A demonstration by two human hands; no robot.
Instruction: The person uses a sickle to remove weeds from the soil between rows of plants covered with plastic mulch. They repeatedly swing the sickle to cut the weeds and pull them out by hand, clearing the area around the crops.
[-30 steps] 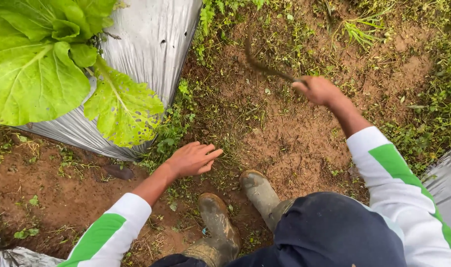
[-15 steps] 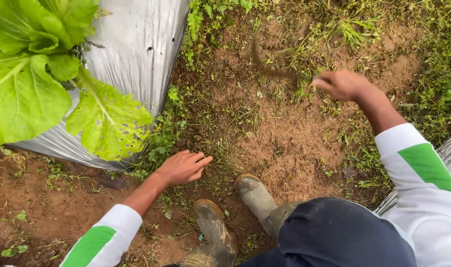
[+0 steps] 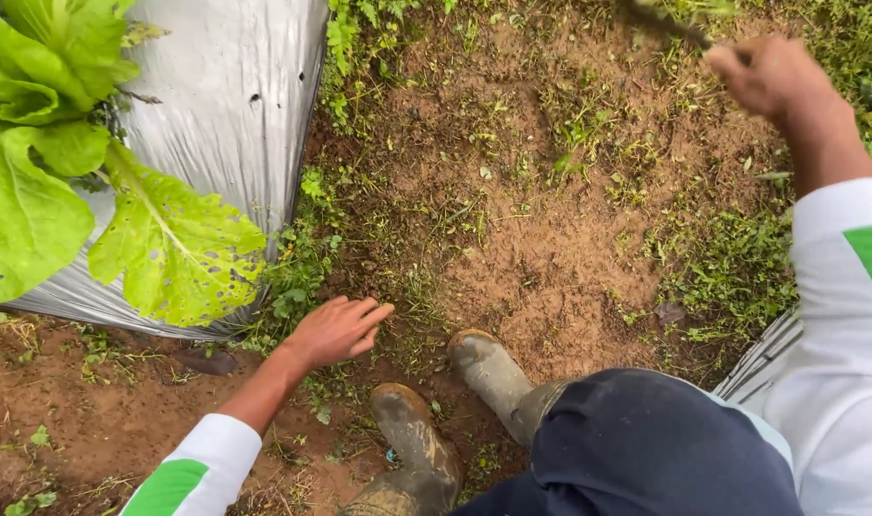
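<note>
Head view looks straight down on a crouching person in a dirt furrow between two plastic-covered beds. Low and left of centre, the left hand (image 3: 336,330) rests flat on the soil (image 3: 541,258), fingers (image 3: 371,313) spread and pointing toward the right, grip open and holding nothing, with small weeds (image 3: 297,277) just beside it. Up in the top right corner, the right hand (image 3: 775,76) is raised, blurred, its grip closed around a thin dark tool (image 3: 665,21) whose shaft runs up and left out of the fist to the frame's top edge; its working end cannot be made out. Both arms wear white sleeves with green panels. At the bottom centre sit two muddy rubber boots (image 3: 493,368), planted on the soil close to the left hand, with dark trousers (image 3: 646,449) filling the lower right. Silver plastic mulch (image 3: 226,105) covers the bed in the upper left, and a large leafy green plant (image 3: 44,153) grows from it, one lower leaf (image 3: 178,253) riddled with small holes. More grass and weeds (image 3: 732,272) line the right side of the furrow.
</note>
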